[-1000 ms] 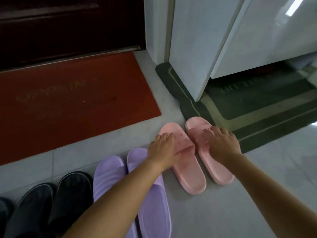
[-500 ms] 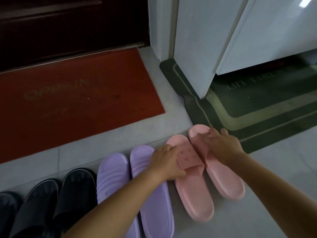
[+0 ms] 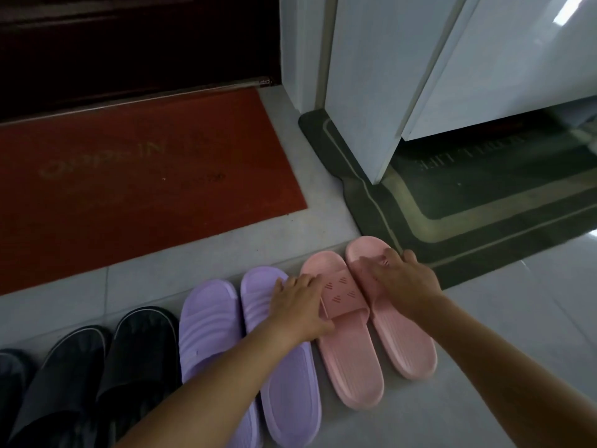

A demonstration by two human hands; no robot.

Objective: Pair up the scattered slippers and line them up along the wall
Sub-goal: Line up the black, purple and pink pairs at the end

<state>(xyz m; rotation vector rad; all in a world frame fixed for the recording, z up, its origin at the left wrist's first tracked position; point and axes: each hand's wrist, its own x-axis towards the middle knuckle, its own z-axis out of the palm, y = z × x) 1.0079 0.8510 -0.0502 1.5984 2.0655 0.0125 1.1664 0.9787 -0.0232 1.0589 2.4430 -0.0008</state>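
Note:
Two pink slippers lie side by side on the grey floor, toes away from me. My left hand [image 3: 302,307] grips the left side of the strap of the left pink slipper [image 3: 350,357], fingers curled over its edge. My right hand [image 3: 403,282] lies over the strap of the right pink slipper [image 3: 403,347], fingers stretched toward its toe. A purple pair [image 3: 206,321] lies directly left of the pink ones, and a black pair [image 3: 135,350] further left, all in one row.
A red doormat [image 3: 135,176] lies ahead on the left before a dark door. A dark green mat [image 3: 468,218] lies to the right, under a white cabinet [image 3: 371,92]. Another dark slipper [image 3: 11,373] shows at the far left edge.
Both hands have drawn the pink slippers back toward me, so their toes come nearer to level with the purple pair. The pink pair sits closer together.

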